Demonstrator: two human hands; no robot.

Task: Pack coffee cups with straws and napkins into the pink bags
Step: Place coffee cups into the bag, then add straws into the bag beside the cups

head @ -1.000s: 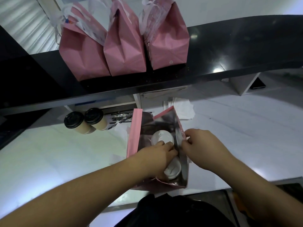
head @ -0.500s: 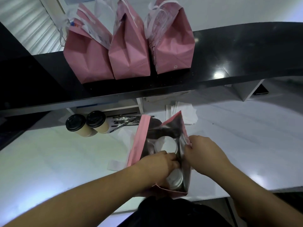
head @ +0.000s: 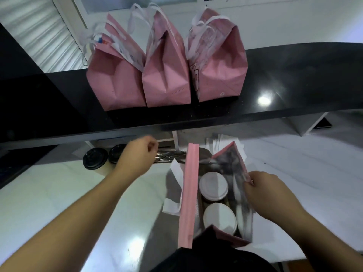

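An open pink bag (head: 189, 195) with a silver lining stands on the white counter in front of me. Two white-lidded cups sit inside it, the far cup (head: 213, 185) and the near cup (head: 219, 216). My right hand (head: 269, 195) pinches the bag's right edge. My left hand (head: 137, 156) is out over the counter to the left, fingers curled, right at a pile of wrapped straws (head: 170, 155); whether it holds one is unclear. White napkins (head: 225, 141) lie just behind the bag.
Two black-lidded cups (head: 95, 158) stand at the back left under a black raised shelf (head: 294, 83). Three filled pink bags (head: 166, 75) stand on that shelf. A white bag handle (head: 172, 205) hangs out on the open bag's left.
My left hand has come out of the bag and moved up and left to the straws. My right hand stays on the bag's right edge. The head camera has tilted up.
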